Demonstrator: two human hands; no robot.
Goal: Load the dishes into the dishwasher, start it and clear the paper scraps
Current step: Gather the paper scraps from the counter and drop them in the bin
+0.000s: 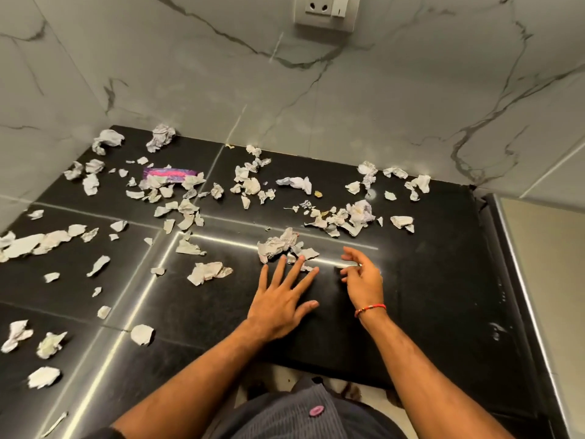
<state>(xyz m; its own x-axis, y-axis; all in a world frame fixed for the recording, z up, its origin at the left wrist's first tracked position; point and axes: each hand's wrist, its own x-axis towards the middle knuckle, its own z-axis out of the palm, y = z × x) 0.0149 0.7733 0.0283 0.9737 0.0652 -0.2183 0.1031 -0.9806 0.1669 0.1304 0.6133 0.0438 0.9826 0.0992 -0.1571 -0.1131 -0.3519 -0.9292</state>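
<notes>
Head view was filled mostly by a grey-veined white marble wall (pixel 348 99) and, below it, a glossy black stone countertop (pixel 427 280) strewn with torn and crumpled white paper scraps (pixel 177 210). They were spread from the back corner down to the near left edge, thickest across the middle, with a purple and pink wrapper (pixel 167 174) half buried among them at the back left. No dishes or dishwasher could be seen, so the clearing part looked like the step in hand, and barely started judging by how much was lying around.

A crumpled wad of printed white paper (pixel 278 245) sat just ahead of both hands. The left hand (pixel 281 299) was laid flat on the stone, fingers straight and spread, the tips reaching the small bits beside that wad, nothing grasped. The right hand (pixel 361 277) was hovering just beside it, fingers loosely curled and relaxed, nothing held either.

Honestly, picking piece by piece would probably be slow here. Better results would likely be had if the flat left palm were used as a rake and the scraps were swept into one heap toward the cupped right hand. Far corner bits should probably be pulled in first, since light flakes could easily be flicked off the near edge.
</notes>
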